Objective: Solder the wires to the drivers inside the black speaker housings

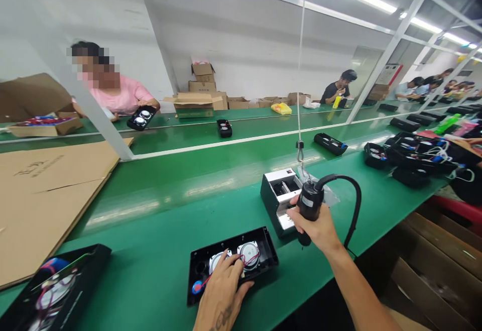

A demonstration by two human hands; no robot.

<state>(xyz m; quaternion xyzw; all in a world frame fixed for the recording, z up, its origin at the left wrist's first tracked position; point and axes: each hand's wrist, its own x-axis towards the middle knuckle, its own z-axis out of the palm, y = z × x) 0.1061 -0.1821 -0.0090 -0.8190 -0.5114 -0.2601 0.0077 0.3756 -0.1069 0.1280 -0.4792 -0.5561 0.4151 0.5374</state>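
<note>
A black speaker housing [269,265] lies open side up on the green bench, with two round silver speakers [249,255], red and dark wires and a small blue and red part [197,287] inside. My left hand [226,283] rests over its near edge, fingers inside by the speakers and thumb outside the near wall. My right hand [314,223] is wrapped around a black electric screwdriver [310,203], held upright and hanging from a cord. Beside it stands a black and white box-shaped machine [269,198], probably a screw feeder; the screwdriver partly covers it.
Another wired housing [56,291] sits at the lower left, by a flat cardboard sheet [56,185]. More housings [414,155] are piled at right. Across the bench, a person in pink [116,92] holds a housing [142,117]. A white post [94,105] rises at left.
</note>
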